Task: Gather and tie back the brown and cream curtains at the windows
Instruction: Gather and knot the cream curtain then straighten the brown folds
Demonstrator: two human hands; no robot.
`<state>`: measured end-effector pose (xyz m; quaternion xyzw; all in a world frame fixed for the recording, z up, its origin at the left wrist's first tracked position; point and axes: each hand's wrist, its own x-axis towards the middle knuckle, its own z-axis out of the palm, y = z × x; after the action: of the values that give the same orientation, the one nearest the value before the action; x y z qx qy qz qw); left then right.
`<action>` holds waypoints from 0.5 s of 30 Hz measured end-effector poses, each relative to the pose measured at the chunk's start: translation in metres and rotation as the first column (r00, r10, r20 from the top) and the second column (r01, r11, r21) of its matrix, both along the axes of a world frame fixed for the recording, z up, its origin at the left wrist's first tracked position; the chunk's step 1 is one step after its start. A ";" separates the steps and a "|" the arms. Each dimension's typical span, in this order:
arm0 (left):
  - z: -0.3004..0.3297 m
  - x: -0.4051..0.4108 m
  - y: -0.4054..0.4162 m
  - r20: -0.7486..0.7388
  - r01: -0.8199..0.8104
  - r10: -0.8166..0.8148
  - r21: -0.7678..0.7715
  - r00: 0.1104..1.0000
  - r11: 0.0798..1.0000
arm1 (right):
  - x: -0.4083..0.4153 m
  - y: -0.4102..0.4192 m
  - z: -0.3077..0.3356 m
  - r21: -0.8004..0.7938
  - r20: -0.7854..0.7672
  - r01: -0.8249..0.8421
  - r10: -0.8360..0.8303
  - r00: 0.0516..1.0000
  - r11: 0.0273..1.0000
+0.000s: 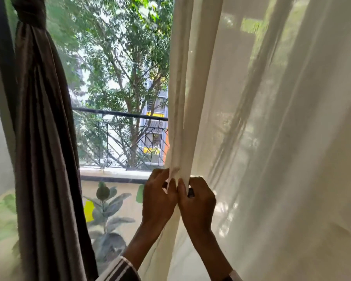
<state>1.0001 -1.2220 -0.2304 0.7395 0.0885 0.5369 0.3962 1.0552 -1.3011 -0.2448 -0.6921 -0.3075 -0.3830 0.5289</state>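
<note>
- Both hands are working the leading edge of the cream curtain, right where it borders the open glass of the window.
- The left hand is pinching the hem fold, fingers curled round a narrow strip of cloth that is poking up between them.
- The right hand is pressing in beside it, touching the left, fingers wrapped round the next pleat of the same edge.
- Over on the left, the brown curtain is hanging bunched into a column, cinched by a knot near the top, so that one looks done.
- The cream fabric looks thin and light, with daylight glowing through it; it is likely to be soft, limp and a bit slippery, so loose folds could slide out of a weak hold.
- The best place to hold looks like the doubled hem, drawing pleats in from the wide spread on the right.
- Outside, a balcony railing and trees are showing.
</note>
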 end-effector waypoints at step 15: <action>-0.025 -0.011 -0.054 -0.396 -0.132 0.111 -0.028 0.912 0.991 | -0.007 -0.031 -0.061 -0.063 -0.347 -0.357 0.315 0.884 0.932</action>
<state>0.9892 -1.2758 -0.2556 0.8144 0.2264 0.3986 0.3559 1.0478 -1.3316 -0.3058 -0.7143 -0.3529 -0.1438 0.5869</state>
